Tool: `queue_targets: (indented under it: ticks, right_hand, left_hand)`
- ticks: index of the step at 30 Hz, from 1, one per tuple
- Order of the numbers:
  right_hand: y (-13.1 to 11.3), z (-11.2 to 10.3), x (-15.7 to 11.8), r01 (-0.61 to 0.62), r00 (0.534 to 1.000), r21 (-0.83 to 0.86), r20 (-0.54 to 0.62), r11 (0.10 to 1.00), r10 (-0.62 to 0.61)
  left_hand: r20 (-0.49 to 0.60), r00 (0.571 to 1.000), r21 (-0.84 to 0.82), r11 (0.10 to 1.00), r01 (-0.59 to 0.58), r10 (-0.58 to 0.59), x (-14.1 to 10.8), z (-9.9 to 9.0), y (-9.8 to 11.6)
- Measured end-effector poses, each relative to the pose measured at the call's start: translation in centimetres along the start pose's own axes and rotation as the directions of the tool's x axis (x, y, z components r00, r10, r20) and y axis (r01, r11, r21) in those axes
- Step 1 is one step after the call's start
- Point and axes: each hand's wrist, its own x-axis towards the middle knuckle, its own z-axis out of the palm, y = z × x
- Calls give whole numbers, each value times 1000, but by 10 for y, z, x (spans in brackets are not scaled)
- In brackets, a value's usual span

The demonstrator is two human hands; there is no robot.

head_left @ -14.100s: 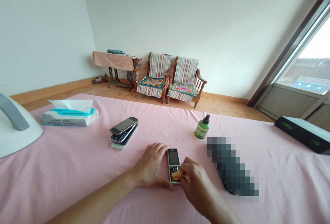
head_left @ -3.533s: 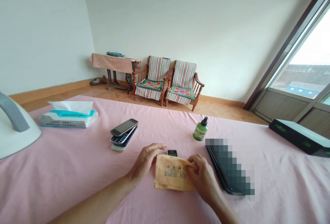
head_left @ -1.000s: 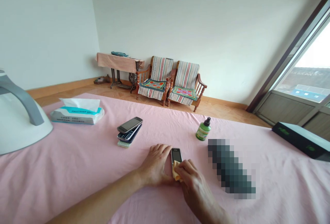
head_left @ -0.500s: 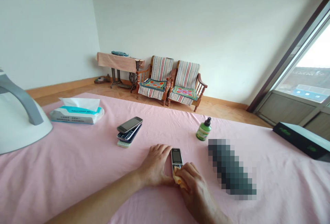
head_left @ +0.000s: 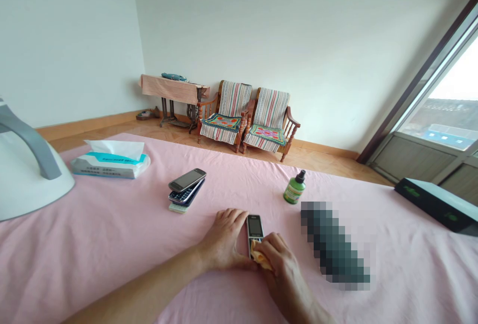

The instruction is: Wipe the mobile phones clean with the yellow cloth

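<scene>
A small keypad mobile phone lies face up on the pink cloth, its screen toward the far side. My left hand braces it from the left, fingertips at its top end and thumb by its lower end. Bunched in the fingers of my right hand is a yellow-orange cloth, pressed on the phone's keypad. The lower part of the phone is hidden by the cloth and fingers. Off to the left sits a stack of several phones, the top one resting at a tilt.
A green spray bottle with a black top stands beyond my right hand, near a pixelated dark object. At left are a tissue pack and a white, grey-handled appliance. A black box lies at the right edge of the pink cloth.
My right hand has shifted very slightly with the cloth over the keypad. My left hand keeps its place at the phone.
</scene>
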Motion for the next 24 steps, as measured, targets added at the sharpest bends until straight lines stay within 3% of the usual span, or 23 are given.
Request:
queue_targets:
  ticks: [11,18,24]
  right_hand:
    - [3,3,2,-18,997,-38,-70,999,15]
    - [1,-1,0,22,999,-51,35,998,-20]
    - [4,0,4,7,1000,-61,27,998,-5]
  left_hand:
    - [22,1000,-2,1000,16,-16,-1,-3,3]
    - [7,1000,-8,1000,-5,5,0,-2,2]
    - [9,1000,-5,1000,3,-3,0,0,0]
